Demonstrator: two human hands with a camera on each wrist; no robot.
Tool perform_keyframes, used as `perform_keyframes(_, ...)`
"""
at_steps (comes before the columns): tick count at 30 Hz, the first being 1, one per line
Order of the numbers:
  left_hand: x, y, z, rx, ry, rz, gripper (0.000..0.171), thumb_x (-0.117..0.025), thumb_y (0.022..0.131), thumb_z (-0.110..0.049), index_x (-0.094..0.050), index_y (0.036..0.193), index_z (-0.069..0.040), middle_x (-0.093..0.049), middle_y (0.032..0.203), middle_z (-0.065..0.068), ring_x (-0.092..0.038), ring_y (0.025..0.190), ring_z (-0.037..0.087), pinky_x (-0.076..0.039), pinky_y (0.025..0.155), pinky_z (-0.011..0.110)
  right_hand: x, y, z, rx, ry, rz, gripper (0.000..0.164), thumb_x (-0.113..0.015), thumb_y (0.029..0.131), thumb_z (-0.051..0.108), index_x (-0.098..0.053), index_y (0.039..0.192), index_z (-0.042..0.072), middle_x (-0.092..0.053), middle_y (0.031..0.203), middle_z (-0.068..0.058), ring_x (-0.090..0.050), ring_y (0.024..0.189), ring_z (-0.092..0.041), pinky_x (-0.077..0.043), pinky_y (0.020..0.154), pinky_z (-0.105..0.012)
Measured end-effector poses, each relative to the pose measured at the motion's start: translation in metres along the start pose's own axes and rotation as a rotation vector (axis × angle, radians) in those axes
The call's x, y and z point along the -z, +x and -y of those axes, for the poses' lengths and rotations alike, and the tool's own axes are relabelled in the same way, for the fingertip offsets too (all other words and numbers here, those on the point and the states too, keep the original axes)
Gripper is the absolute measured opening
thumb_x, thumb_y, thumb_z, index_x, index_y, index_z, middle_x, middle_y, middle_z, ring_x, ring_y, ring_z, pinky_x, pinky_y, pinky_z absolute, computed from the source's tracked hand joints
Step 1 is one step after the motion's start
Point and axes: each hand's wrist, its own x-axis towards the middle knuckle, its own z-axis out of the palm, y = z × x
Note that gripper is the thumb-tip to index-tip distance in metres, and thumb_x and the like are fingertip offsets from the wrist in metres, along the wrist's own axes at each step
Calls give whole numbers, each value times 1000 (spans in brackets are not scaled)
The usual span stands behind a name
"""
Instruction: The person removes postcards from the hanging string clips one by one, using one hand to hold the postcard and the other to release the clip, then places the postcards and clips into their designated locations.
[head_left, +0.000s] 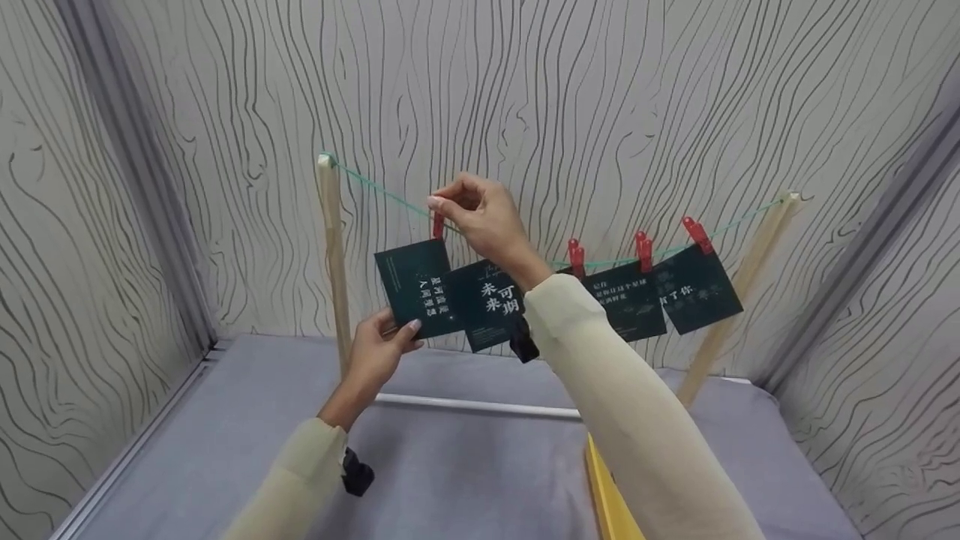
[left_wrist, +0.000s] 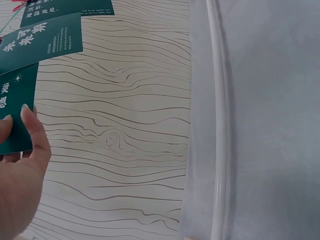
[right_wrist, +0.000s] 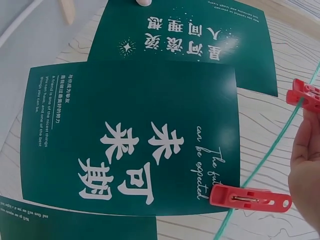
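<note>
My left hand holds the leftmost dark green card by its lower edge, thumb in front and fingers behind. The card carries white Chinese lettering and hangs tilted below a green string. Above it, my right hand pinches a red clothespin at the string. In the right wrist view that clothespin sits across the string, right by the card's corner. Beside this card and partly over it hangs a second green card, fixed to the string by another red clothespin.
Further right hang more green cards under red clothespins. The string runs between a left wooden post and a right wooden post. A white rod crosses low in front; a yellow object lies near my right sleeve.
</note>
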Motion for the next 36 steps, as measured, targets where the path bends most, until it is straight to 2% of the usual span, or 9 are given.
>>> perform_keyframes(6,4,-2,4,4,1,8,36,-63,95,-7,-59,131,-6,-66,127,18,-69,110,24,-60,83,26,1,-2,1,-3,5,-45,16,-68,93,26,-69,101,12,-72,99,-4,-63,87,-20,-47,75,-23)
perform_keyframes(13,8,-4,8,27,17,-13,37,-63,95,-7,-58,131,-5,-66,126,20,-69,111,26,-60,84,26,-1,-4,6,-8,27,-71,16,-68,93,21,-69,103,9,-71,101,-9,-64,90,-25,-46,74,-22)
perform_keyframes(17,8,-4,10,34,25,-4,38,-63,95,-8,-57,132,-6,-66,126,20,-69,111,25,-60,84,27,1,-11,20,-28,17,-89,17,-65,95,17,-68,106,4,-70,103,-14,-62,90,-24,-45,76,-22)
perform_keyframes(18,9,-4,10,35,24,-5,38,-63,95,-7,-57,132,-6,-66,126,20,-69,111,25,-60,84,27,1,-13,24,-28,18,-92,17,-65,95,16,-67,106,3,-70,104,-15,-62,91,-27,-44,75,-22)
perform_keyframes(21,11,-4,12,37,21,-15,38,-63,95,-6,-57,132,-5,-67,125,21,-70,108,24,-60,83,26,2,-13,24,-24,23,-93,17,-66,95,18,-68,106,5,-70,102,-12,-62,92,-29,-46,76,-22)
perform_keyframes(26,14,-3,15,56,8,-33,36,-62,95,-4,-57,131,-3,-67,123,22,-71,102,20,-61,80,25,4,-6,6,9,44,-96,16,-69,92,25,-69,102,13,-70,96,-4,-63,90,-28,-47,73,-22)
perform_keyframes(31,16,-3,17,70,21,-38,35,-63,94,-4,-58,129,-3,-67,123,22,-71,102,20,-61,80,26,4,-10,10,16,29,-77,16,-69,93,24,-69,103,13,-71,97,-3,-63,89,-27,-48,73,-22)
perform_keyframes(36,23,-7,19,86,59,-46,36,-63,95,-6,-58,130,-5,-67,124,19,-70,105,21,-61,81,25,4,-13,13,27,-2,-53,18,-68,93,26,-69,105,14,-71,99,-2,-63,86,-19,-49,75,-23)
